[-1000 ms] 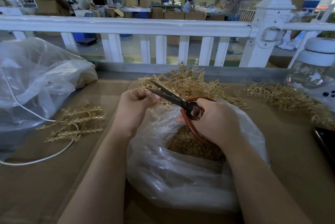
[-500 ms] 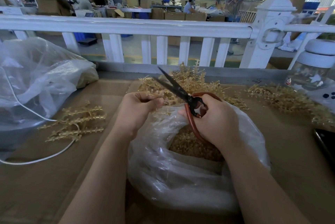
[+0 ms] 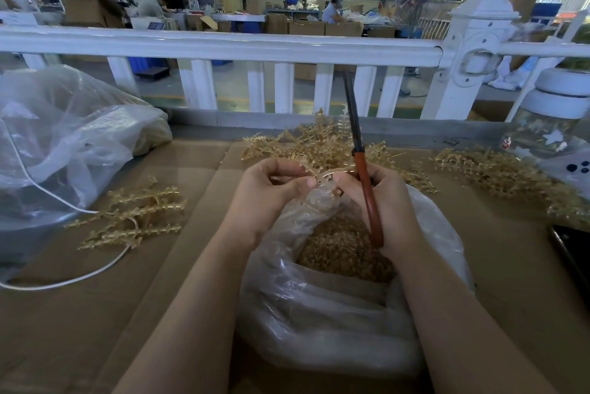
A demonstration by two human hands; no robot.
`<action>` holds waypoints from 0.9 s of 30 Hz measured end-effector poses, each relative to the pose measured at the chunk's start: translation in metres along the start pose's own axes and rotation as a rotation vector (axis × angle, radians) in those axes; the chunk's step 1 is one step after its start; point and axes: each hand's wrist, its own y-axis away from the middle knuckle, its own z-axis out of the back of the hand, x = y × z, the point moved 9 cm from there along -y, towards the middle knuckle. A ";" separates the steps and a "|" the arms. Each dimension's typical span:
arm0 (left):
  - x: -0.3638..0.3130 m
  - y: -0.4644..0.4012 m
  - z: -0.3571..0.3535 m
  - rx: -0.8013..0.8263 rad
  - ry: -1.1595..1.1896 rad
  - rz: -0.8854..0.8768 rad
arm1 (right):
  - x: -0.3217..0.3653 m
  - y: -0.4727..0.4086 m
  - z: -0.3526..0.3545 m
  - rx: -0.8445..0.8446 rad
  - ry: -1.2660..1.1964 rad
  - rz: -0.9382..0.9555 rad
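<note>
Over the mouth of the clear bag point(image 3: 319, 330) your way is blocked: the left hand point(image 3: 268, 195), pinching a sprig point(image 3: 311, 170), meets the right hand point(image 3: 383, 202), which grips the scissors point(image 3: 359, 151) with blades upright. Left of the bag you have bare cardboard point(image 3: 207, 202) up to a small sprig pile point(image 3: 134, 215) and a white cable point(image 3: 64, 280), and right of it bare cardboard up to a dark phone point(image 3: 571, 253). Beyond the bag a loose sprig heap point(image 3: 319, 141), a jar point(image 3: 555, 125) and the white railing point(image 3: 223, 45) close the far side.

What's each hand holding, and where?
Right hand grips the scissors by the red handles; left hand pinches a golden sprig by one end.
</note>
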 end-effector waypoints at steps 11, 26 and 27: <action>0.027 0.006 -0.024 0.100 0.430 0.335 | 0.008 0.003 0.005 -0.003 -0.245 0.086; 0.005 0.002 -0.020 0.070 0.143 0.071 | 0.010 0.003 0.001 -0.001 0.033 0.072; 0.004 0.001 -0.015 0.022 0.098 0.048 | 0.009 0.003 0.002 -0.014 0.065 0.076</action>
